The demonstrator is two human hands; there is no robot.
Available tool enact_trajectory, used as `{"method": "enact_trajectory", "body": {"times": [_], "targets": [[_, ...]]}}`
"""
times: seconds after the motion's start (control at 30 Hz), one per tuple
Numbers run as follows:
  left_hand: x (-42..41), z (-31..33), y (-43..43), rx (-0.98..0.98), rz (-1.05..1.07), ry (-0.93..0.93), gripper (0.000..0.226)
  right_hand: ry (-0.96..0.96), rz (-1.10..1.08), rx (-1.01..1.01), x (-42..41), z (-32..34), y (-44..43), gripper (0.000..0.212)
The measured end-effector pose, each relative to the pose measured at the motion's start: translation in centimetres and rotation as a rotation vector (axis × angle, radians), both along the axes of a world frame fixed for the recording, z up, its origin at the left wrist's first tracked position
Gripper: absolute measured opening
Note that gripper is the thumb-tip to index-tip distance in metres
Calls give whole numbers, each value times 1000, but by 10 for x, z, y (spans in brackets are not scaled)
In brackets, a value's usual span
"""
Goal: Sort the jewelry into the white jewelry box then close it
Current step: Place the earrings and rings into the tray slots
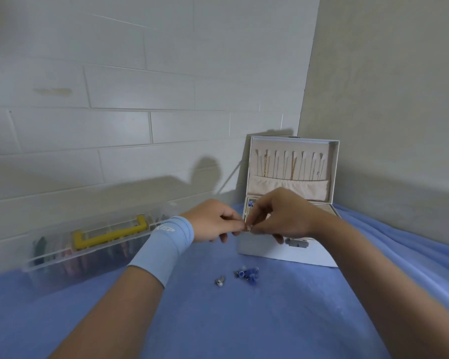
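Note:
The white jewelry box [285, 252] stands open at the back right of the blue cloth. Several chains hang on hooks inside its upright lid [293, 164]. My left hand [213, 221] and my right hand [278, 216] meet just in front of the box's left side. Their fingertips pinch one small pale piece of jewelry [247, 227] between them; its kind is too small to tell. On the cloth below lie a cluster of blue jewelry pieces [248, 273] and a small silver piece [219, 280]. My hands hide most of the box's tray.
A clear plastic organiser case [88, 252] with a yellow handle [109, 234] lies at the left against the tiled wall. A beige wall closes the right side behind the box. A blue cloth [218, 320] covers the surface. A light blue wristband sits on my left wrist.

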State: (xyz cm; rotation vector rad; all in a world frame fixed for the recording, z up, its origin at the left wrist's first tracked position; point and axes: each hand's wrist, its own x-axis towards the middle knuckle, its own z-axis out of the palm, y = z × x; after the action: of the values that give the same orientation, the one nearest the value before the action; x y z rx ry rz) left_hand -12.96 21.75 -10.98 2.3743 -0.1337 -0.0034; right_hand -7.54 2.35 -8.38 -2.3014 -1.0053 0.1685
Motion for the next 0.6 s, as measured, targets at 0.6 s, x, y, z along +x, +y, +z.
{"method": "enact_trajectory", "body": {"times": [0.6], "targets": [[65, 34, -69, -296, 44, -192, 17, -39, -231, 497, 42, 20, -54, 8]]}}
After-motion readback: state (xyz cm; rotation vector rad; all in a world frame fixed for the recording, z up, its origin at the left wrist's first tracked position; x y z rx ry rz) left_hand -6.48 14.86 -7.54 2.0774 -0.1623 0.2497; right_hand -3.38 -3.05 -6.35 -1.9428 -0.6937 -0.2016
